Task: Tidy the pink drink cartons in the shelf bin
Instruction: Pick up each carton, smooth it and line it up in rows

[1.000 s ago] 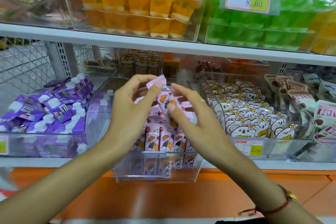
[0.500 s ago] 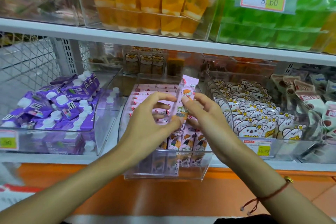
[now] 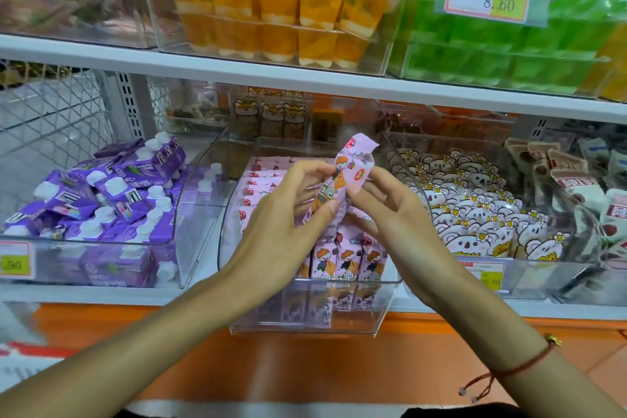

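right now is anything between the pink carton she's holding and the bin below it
Nothing separate blocks it. Both hands, left hand and right hand, hold the pink carton above the clear bin; only the cartons already standing in the front row lie under it.

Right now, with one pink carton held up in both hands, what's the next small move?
Probably lower the pink carton upright into the clear bin, beside the standing front row. Left hand and right hand both pinch it above the bin, tilted, out of line.
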{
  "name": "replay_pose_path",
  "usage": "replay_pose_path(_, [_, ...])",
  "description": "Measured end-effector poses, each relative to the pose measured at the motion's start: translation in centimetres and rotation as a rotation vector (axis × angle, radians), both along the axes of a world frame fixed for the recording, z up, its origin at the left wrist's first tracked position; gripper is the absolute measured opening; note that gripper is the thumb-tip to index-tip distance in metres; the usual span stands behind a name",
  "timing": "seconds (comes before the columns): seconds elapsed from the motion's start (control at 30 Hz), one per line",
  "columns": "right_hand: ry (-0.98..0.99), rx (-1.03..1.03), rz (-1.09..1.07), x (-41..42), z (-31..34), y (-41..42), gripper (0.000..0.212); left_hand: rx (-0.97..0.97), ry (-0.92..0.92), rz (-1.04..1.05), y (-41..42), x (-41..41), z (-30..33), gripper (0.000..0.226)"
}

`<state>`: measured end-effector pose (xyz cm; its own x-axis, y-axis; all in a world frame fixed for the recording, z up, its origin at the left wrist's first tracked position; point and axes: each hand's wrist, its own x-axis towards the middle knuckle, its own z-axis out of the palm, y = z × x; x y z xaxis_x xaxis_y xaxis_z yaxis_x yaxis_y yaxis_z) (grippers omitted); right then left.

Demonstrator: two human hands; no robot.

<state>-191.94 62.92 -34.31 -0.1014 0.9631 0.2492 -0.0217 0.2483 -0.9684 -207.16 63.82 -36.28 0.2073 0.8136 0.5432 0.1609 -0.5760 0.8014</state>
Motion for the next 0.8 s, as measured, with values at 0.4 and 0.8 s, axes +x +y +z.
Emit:
replay_pose_path(0.4, [-0.097, 0.222, -0.143, -0.5, 0.4, -1.1, 0.02, 0.041, -0.03, 0.031, 0.1, -0.3, 0.2, 0.037])
replay_pose_path(0.8, [-0.189, 0.404, -0.065, -0.4, 0.8, -1.6, 0.032, 0.207, -0.054, -0.022, 0.0, -1.5, 1.1, 0.038])
